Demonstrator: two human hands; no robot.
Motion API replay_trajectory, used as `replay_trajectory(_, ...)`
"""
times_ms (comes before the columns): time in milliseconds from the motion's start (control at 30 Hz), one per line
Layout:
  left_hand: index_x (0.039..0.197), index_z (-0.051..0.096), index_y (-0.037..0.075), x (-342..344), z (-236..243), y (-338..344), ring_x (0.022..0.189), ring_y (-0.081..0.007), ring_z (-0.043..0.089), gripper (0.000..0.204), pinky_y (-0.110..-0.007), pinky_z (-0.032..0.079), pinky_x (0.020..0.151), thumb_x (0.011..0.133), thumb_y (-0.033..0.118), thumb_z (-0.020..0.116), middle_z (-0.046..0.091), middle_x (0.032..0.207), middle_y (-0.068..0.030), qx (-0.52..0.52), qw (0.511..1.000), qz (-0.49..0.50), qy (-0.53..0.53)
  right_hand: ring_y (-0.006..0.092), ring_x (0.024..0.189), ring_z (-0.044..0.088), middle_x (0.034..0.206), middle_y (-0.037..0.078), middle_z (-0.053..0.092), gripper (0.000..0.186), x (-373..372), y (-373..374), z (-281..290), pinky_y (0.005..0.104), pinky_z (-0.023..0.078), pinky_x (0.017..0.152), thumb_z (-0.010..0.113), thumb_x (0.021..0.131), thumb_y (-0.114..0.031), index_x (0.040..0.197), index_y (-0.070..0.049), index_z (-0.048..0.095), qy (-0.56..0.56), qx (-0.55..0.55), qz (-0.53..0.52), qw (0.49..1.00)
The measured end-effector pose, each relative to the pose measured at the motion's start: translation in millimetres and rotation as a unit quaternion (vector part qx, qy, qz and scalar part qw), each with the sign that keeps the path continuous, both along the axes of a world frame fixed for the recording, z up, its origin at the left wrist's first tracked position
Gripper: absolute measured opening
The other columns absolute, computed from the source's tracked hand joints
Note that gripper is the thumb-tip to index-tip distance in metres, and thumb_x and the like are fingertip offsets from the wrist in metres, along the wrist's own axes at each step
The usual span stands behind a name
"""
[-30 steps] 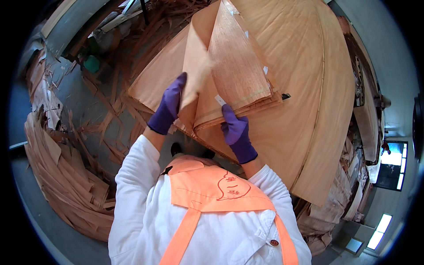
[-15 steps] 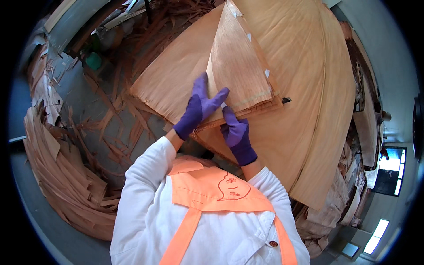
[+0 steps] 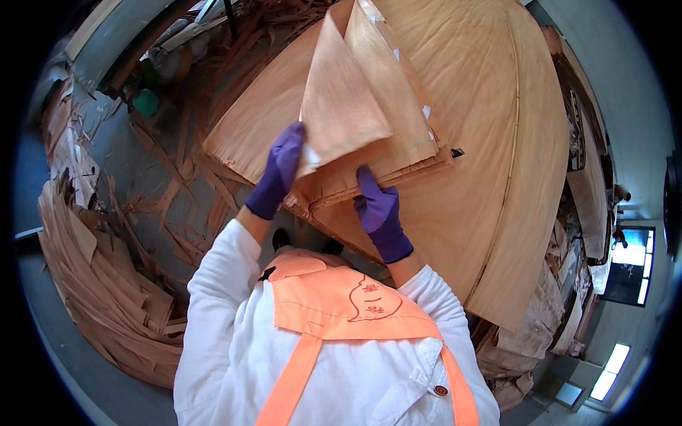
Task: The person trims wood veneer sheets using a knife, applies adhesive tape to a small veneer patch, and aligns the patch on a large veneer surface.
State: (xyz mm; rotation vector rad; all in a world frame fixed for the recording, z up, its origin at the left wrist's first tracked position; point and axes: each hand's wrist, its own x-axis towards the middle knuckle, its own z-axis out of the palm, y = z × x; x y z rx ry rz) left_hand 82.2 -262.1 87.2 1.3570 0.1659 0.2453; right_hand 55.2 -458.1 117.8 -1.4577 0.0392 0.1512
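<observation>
My left hand (image 3: 278, 170), in a purple glove, is closed on the near left corner of a thin wood veneer sheet (image 3: 342, 106). That sheet is lifted and folds over toward the left, with a small white tape piece (image 3: 311, 155) by my fingers. Beneath it lies a stack of veneer sheets (image 3: 408, 135), with white bits along its right edge. My right hand (image 3: 380, 213), also gloved in purple, grips the stack's near edge, a digit on top and the others partly hidden. The stack rests on larger veneer sheets (image 3: 469, 213).
Veneer scraps (image 3: 170, 153) litter the grey floor to the left. A heap of long veneer strips (image 3: 106, 298) lies at the lower left. More torn veneer (image 3: 522, 355) is piled at the right, near the wall. A green object (image 3: 146, 103) stands at the upper left.
My left hand has closed on the top veneer sheet's corner and moved left, raising and folding the sheet away from the stack. My right hand stays at the near edge.
</observation>
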Motion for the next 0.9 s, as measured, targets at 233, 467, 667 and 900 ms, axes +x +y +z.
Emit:
replay_trajectory(233,0.130,0.037,-0.008,-31.3,92.4,8.0,0.127,-0.0303,0.038,0.043,-0.036,0.029,0.105,0.091,0.009,0.045,0.037,0.137,-0.0204,0.281,0.898,0.241,-0.237,0.0005,0.050,0.043,0.064,-0.007,0.049,0.009,1.2,-2.6,11.2,0.0193,0.030,0.041,0.064,0.086,-0.017,0.081,-0.010,0.063,0.136,0.080,-0.005,0.987)
replay_trajectory(467,0.139,0.022,-0.003,15.0,31.5,-61.0,0.127,-0.0302,0.037,0.076,-0.035,0.032,0.101,0.085,0.035,0.060,0.034,0.138,-0.0232,0.297,0.954,0.014,0.040,0.0007,0.051,0.042,0.067,-0.006,0.051,0.011,-0.3,-3.5,7.3,0.0195,0.033,0.044,0.061,0.088,-0.014,0.093,-0.005,0.065,-0.034,-0.037,0.055,0.997)
replay_trajectory(667,0.138,0.024,-0.003,15.2,34.8,-64.0,0.115,-0.0235,0.048,0.069,-0.032,0.037,0.096,0.089,0.035,0.055,0.051,0.123,-0.0201,0.219,0.973,-0.017,0.070,0.0009,0.051,0.043,0.069,-0.006,0.053,0.014,4.5,-12.8,-10.4,0.0187,0.034,0.044,0.060,0.088,-0.013,0.101,-0.006,0.063,-0.348,-0.230,0.066,0.906)
replay_trajectory(900,0.127,0.042,-0.003,19.1,20.7,-54.1,0.098,-0.0153,0.056,0.046,-0.026,0.044,0.083,0.093,0.027,0.051,0.060,0.108,-0.0090,-0.001,1.000,0.020,0.010,0.0006,0.048,0.041,0.064,-0.010,0.047,0.009,0.6,6.5,25.8,0.0185,0.029,0.041,0.066,0.084,-0.020,0.088,-0.017,0.060,0.160,0.079,0.009,0.984)
